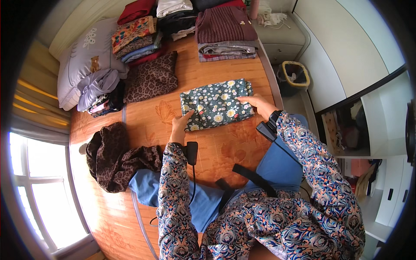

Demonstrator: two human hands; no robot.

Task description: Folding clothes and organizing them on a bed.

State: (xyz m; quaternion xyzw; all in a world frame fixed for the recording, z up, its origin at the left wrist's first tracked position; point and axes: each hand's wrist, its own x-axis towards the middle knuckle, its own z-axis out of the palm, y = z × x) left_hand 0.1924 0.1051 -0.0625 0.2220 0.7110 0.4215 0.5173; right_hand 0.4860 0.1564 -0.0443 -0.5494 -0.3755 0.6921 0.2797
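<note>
A folded dark green cloth with white and yellow flowers (216,105) lies in front of me as a flat rectangle. At its left edge, my left hand (180,126) grips it with the thumb on top and the fingers hidden. My right hand (260,103) holds the opposite edge, its thumb and forefinger over the top. Left of my left hand is a crumpled brown leopard-print garment (112,159), partly against my blue-trousered leg. Farther back, a folded leopard-print piece (152,78) lies flat on the wood-patterned bed mat (182,71).
Stacked folded clothes (136,35) stand at the back left, and a ribbed maroon knit (226,24) tops another pile. A grey pillow (94,55) lies beside a loose lilac garment (99,86). Off the mat's right edge stands a lined trash bin (295,76).
</note>
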